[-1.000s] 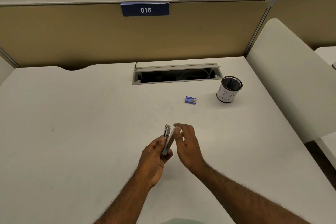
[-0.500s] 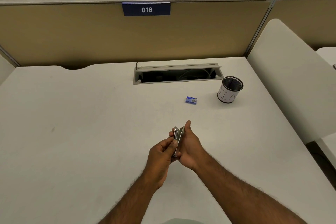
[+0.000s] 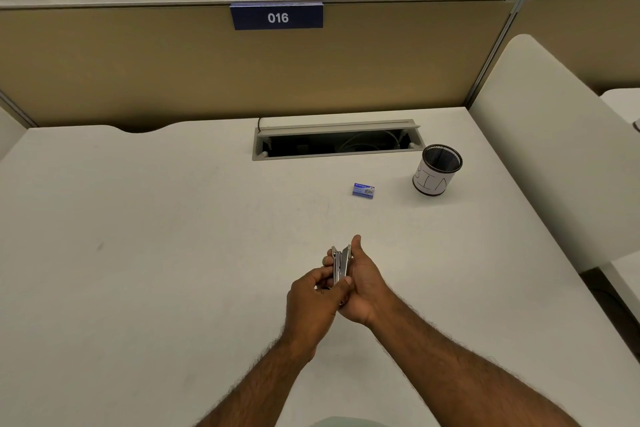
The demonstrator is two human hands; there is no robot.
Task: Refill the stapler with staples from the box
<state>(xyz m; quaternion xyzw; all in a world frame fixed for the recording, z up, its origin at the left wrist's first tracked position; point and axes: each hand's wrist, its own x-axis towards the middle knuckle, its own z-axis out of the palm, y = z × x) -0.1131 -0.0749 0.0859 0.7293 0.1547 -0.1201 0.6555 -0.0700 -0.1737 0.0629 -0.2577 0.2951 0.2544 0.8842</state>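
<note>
A small silver stapler (image 3: 340, 263) stands nearly upright between both my hands, above the white desk (image 3: 138, 253). My left hand (image 3: 311, 302) pinches its lower end with thumb and fingers. My right hand (image 3: 362, 284) wraps around it from the right, thumb raised along its top. Most of the stapler's lower half is hidden by my fingers. The small blue staple box (image 3: 363, 190) lies shut on the desk, well beyond my hands and slightly to the right.
A black mesh cup with a white paper label (image 3: 437, 170) stands to the right of the box. An open cable tray (image 3: 337, 144) is sunk into the desk's back edge. A tan partition (image 3: 173, 69) runs behind, and a white panel (image 3: 554, 149) borders the right side.
A second ago my right hand was open beside the stapler; it has closed around it. Both hands have shifted slightly right with the stapler.
</note>
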